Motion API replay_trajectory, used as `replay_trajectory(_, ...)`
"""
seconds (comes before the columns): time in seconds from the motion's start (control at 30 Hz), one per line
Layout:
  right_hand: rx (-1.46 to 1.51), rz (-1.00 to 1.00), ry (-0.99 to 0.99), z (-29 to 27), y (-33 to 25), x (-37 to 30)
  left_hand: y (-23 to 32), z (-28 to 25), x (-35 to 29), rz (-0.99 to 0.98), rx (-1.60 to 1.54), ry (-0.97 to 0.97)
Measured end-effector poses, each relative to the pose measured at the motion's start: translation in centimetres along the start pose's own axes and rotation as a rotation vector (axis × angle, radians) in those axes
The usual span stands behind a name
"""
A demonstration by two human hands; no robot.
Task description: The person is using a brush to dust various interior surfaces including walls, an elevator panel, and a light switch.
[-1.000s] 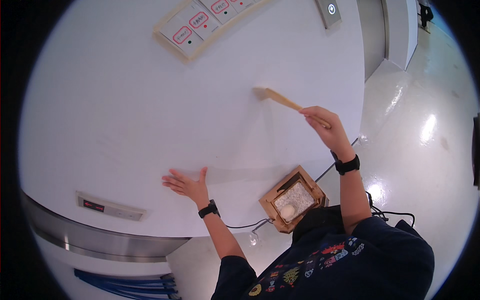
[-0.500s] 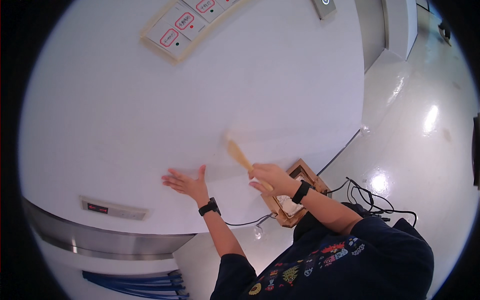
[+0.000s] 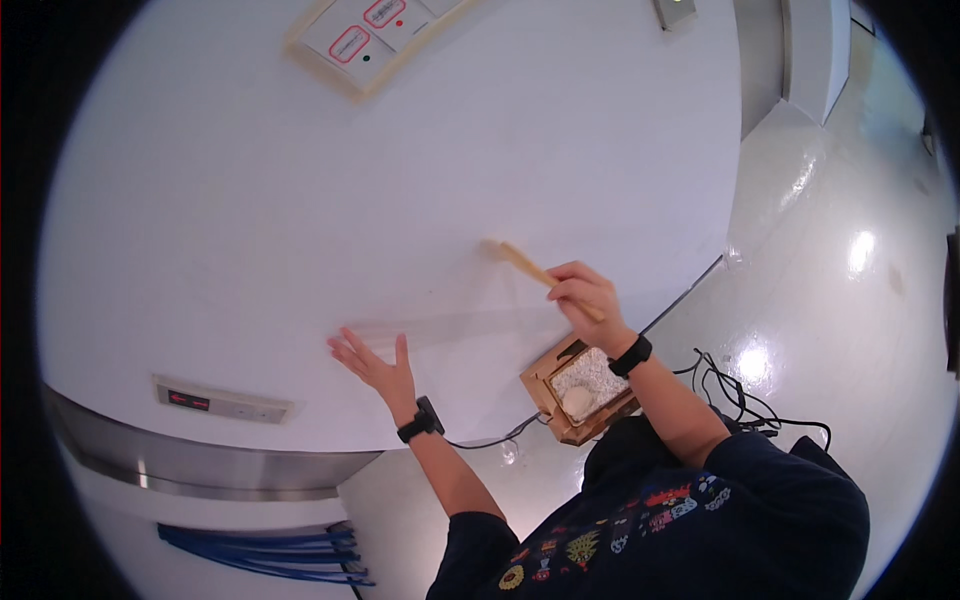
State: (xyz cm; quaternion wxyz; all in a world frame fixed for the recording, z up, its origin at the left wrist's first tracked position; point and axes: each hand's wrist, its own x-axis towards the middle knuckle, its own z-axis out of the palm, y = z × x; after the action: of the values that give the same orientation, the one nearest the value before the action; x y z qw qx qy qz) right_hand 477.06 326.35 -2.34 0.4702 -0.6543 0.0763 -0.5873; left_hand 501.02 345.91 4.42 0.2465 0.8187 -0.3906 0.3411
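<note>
My right hand (image 3: 587, 302) is closed around the pale wooden handle of a brush (image 3: 530, 266). The brush slants up and to the left, its light, slightly blurred tip at the white wall (image 3: 250, 220); whether the tip touches the wall I cannot tell. Lower and to the left, my left hand (image 3: 378, 370) is held open at the wall, fingers spread, with nothing in it. Below my right wrist is a brown cardboard box (image 3: 553, 420). It holds a tray of white, crumbly-looking material (image 3: 603, 376) with a round beige thing (image 3: 577, 402) on it.
Black cables (image 3: 745, 405) run beside the box over the glossy floor (image 3: 800, 300). A panel with a lit red sign (image 3: 190, 401) is on the wall at lower left, and framed labels (image 3: 368, 45) are above. Blue strips (image 3: 265, 555) lie at bottom left.
My right hand has moved up and to the right with the brush, whose tip shifted right along the wall. More of the box's contents now shows. My left hand has stayed nearly in place.
</note>
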Motion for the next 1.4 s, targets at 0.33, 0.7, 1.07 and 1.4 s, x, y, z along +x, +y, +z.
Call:
replay_trajectory(0.33, -0.112, 0.056, 0.276, 6.0, -0.9, -2.5, -2.0, -1.4, -20.6, -0.632, -0.371, -0.524)
replay_trajectory(0.7, 0.210, 0.139, -0.364, 14.5, -4.8, -5.6, 1.2, -4.9, -22.8, -0.734, -0.570, -0.705)
replay_trajectory(1.07, 0.106, -0.062, 0.213, 11.1, -6.7, 1.5, -3.4, -7.5, -22.8, -0.653, -0.562, -0.614)
replay_trajectory(1.4, -0.149, -0.169, 0.281, 16.0, -8.4, 0.7, -6.3, -8.5, -25.2, -0.736, -0.570, -0.655)
